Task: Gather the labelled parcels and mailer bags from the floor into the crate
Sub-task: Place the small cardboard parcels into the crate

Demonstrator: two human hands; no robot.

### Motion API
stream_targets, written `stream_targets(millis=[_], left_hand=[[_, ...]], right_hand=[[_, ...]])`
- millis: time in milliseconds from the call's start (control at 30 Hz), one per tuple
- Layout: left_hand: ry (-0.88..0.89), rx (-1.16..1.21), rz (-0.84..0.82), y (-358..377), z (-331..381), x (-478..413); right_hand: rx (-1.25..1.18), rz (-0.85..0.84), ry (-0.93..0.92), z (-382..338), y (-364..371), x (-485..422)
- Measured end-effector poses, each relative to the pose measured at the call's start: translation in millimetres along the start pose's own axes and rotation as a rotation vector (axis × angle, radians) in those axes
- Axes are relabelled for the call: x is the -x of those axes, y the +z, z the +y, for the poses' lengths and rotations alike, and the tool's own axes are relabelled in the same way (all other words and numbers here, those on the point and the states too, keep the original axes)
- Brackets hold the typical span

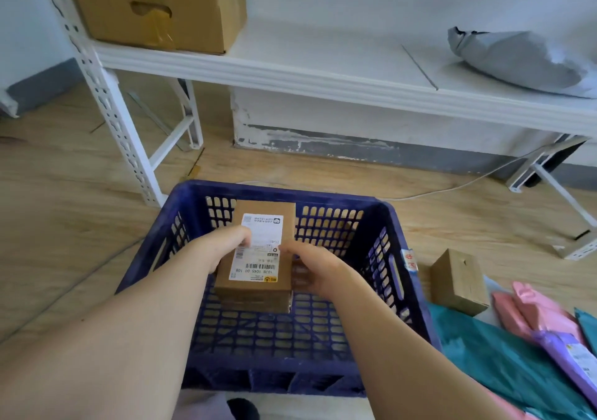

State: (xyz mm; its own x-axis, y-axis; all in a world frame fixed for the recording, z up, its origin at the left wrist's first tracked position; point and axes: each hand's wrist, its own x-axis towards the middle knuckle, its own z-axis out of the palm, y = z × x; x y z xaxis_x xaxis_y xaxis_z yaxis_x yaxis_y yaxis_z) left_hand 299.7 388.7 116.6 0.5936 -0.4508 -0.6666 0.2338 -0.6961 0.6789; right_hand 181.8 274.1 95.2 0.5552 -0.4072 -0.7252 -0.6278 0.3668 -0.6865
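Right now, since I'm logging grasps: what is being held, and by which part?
Both hands hold the labelled cardboard parcel over the blue crate: left hand on its left edge, right hand on its right edge.

Brightly and evenly lit, soft and diffuse, with a cool bluish cast toward the upper right. Mild glare on the grey mailer bag (523, 60) lying on the shelf (323, 60). Only faint, soft-edged shadow under the shelf and along the near wall of the crate (290, 193). Marked wide-angle bowing along the shelf edge, left upright leaning. Soft focus overall. Smeared at the pink mailer bags (529, 309), lower right. Fine print on the parcel label (261, 258) unreadable, large digits legible.
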Motion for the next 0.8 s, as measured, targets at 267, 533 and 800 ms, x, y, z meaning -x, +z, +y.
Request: stream_targets(millis=[267, 533, 800], left_hand=[[-0.117, 0.018, 0.145, -14, -30, -57], [-0.142, -0.033, 0.314, -23, -74, -122], [-0.064, -0.361, 0.365, -33, -104, -141]], right_hand=[[-0.002, -0.076, 0.138, 8, 33, -63], [-0.028, -0.1, 0.243, 23, 80, -129], [-0.011, -0.125, 0.194, 30, 105, -164]])
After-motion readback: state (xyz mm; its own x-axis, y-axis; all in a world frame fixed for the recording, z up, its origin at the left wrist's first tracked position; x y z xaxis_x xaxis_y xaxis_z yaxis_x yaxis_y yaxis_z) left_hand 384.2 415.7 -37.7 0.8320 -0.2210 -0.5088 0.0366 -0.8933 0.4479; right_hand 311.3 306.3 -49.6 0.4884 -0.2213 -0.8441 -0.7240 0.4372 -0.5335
